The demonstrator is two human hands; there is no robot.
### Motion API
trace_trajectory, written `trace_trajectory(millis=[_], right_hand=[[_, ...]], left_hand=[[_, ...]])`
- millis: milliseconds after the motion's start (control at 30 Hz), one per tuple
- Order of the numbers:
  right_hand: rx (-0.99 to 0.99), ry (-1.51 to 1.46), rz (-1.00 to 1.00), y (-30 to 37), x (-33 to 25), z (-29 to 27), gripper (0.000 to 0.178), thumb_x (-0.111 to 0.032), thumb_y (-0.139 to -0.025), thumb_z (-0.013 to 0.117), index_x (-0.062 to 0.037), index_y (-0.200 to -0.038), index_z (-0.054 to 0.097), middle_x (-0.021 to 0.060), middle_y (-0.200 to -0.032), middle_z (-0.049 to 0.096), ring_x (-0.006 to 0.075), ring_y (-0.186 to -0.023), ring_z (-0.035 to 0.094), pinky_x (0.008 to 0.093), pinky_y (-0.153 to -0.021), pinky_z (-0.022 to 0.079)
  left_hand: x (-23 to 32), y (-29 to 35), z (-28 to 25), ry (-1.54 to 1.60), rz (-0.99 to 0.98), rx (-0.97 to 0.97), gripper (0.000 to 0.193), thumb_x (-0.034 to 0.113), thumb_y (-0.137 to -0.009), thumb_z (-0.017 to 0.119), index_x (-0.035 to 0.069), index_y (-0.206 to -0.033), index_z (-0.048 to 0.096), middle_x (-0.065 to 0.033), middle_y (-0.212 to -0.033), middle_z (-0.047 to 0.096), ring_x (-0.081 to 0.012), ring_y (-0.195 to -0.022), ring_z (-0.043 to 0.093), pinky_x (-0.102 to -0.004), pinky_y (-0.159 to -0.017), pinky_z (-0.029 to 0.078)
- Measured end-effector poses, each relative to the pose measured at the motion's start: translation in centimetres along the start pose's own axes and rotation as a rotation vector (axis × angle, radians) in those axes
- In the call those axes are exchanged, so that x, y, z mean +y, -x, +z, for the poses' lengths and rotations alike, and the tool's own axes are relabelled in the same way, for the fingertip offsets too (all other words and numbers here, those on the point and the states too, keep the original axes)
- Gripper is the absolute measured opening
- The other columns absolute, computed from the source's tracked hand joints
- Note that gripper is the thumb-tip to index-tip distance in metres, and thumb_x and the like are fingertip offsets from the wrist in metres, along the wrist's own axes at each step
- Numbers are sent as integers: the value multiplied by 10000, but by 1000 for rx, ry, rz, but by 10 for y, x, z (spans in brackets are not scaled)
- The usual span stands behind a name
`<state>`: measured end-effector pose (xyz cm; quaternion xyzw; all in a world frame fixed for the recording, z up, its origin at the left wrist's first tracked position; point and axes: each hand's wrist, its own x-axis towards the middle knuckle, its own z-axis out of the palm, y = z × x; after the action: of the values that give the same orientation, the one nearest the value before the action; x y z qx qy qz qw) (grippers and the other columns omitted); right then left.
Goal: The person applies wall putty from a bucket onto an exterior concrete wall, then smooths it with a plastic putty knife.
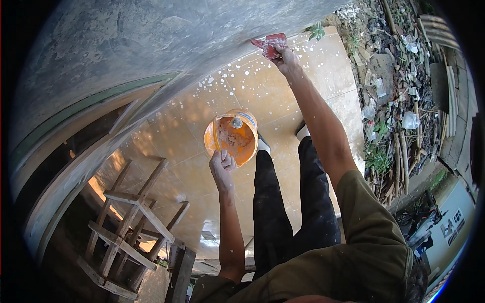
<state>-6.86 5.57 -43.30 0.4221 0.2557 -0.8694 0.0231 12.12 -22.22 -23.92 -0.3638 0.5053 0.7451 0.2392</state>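
My left hand [222, 165] is closed round the handle of an orange bucket [252, 151], which is tipped so its mouth faces me. Pale pinkish paste [235, 141] coats the inside, and a round greyish lump sits near the far rim. My right hand [286, 59] reaches far forward, gripping a red, flat, flexible-looking piece [275, 41] smeared with white. Its exact kind is unclear. The red piece is close to the foot of the grey wall [166, 35]; whether it touches cannot be made out.
White splashes dot the tan tiled floor [273, 101]. A wooden frame with legs [121, 242] stands at lower left, near a window or door frame [91, 113]. Sticks, leaves and plastic litter [404, 101] lie beyond the tiles' right edge. A small green plant [316, 31] grows by the wall.
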Motion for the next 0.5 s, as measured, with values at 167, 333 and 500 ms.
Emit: trace_trajectory(millis=[167,333,500], right_hand=[[-24,105,46,19,-8,55,198,-41,-868,502,44,-1047,491,146,-935,573,240,-790,609,416,-700,570],[-205,-87,63,62,-32,46,188,-85,-871,524,12,-1033,518,111,-968,581,196,-838,604,365,-796,544],[-307,-100,20,125,-7,63,187,-96,-858,557,-28,-1032,544,62,-967,593,179,-841,604,359,-793,531]], left_hand=[[0,2,7,-61,27,64,268,270,-909,346,152,-669,339,67,-528,187,-56,-428,177,-223,-445,178],[0,1,19,-16,24,39,271,270,-911,336,152,-667,333,68,-526,183,-57,-429,170,-225,-446,172],[1,1,4,5,21,55,280,270,-918,324,152,-665,328,68,-522,183,-56,-425,168,-223,-441,170]])
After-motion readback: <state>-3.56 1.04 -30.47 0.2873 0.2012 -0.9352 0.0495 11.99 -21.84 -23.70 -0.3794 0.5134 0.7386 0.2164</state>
